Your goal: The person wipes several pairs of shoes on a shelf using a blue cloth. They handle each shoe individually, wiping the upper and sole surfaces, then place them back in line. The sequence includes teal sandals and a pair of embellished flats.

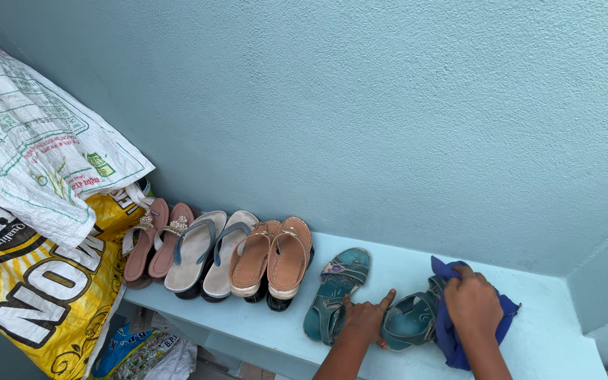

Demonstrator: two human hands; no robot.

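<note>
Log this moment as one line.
left hand: steadies teal sandal | right hand: presses blue cloth on it | ledge

A pale blue ledge (262,327) runs along the lower frame against the wall. On it, left to centre, three pairs of sandals (216,255) stand side by side; lower centre lie two teal sandals (336,292) and a blue cloth (452,338).

A rough-plastered pale blue wall (388,105) fills most of the view in soft, even daylight. Along its foot runs a smooth light blue ledge (550,331). At the ledge's right end the wall steps out.
</note>
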